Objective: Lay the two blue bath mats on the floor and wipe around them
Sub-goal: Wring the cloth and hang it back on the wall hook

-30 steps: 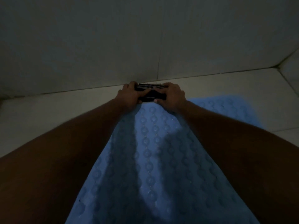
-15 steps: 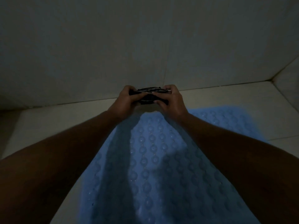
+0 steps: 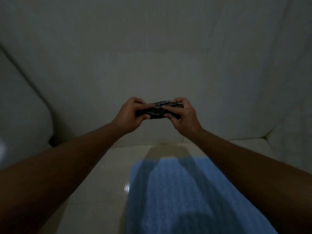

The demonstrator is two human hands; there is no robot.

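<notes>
On the pale floor [image 3: 94, 191], one blue bath mat [image 3: 168, 191] lies flat beneath your forearms. Raised past its far edge, your left hand [image 3: 128, 115] and right hand [image 3: 184, 114] each pinch an end of a dark patterned cloth [image 3: 157, 110] with curled fingers; any print on it is too dim to read.

The blue bath mat [image 3: 177, 191] runs off the near edge, its right side is hidden under the right forearm [image 3: 253, 169], and its surface is too blurred to show texture. The left hand [image 3: 129, 114] and right hand [image 3: 183, 114] cover both ends of the dark cloth [image 3: 157, 110]. A pale rounded fixture [image 3: 22, 115] is cut off at the left.
</notes>
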